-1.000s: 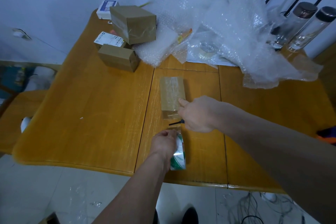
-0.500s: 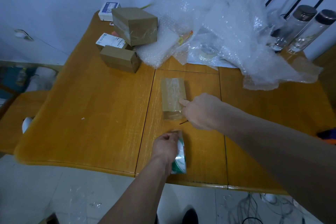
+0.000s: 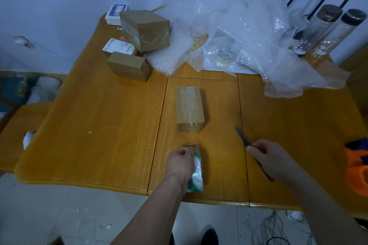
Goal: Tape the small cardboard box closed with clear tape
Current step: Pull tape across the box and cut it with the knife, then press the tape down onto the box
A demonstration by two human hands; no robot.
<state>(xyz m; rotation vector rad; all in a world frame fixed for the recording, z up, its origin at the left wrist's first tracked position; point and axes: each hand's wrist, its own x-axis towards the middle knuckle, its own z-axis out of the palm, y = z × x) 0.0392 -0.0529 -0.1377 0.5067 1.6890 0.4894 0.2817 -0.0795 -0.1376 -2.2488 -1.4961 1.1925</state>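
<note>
I judge 1 clear strip laid along the small brown cardboard box [image 3: 189,108] at centre frame and its loose end still to press, my left hand [image 3: 180,162] fingers closed on the green-and-white tape roll [image 3: 196,175], right hand [image 3: 268,157] fingers closed on the dark cutter [image 3: 242,139].

small cardboard box [image 3: 189,108] mid-table [image 3: 99,125] | tape roll [image 3: 196,173] in front of it, under left hand [image 3: 180,163] | right hand [image 3: 272,158] with knife [image 3: 242,139] right of roll | two boxes [image 3: 145,30] [image 3: 128,65] stacked far left | bubble wrap [image 3: 239,32] behind | two bottles [image 3: 318,28] far right
</note>
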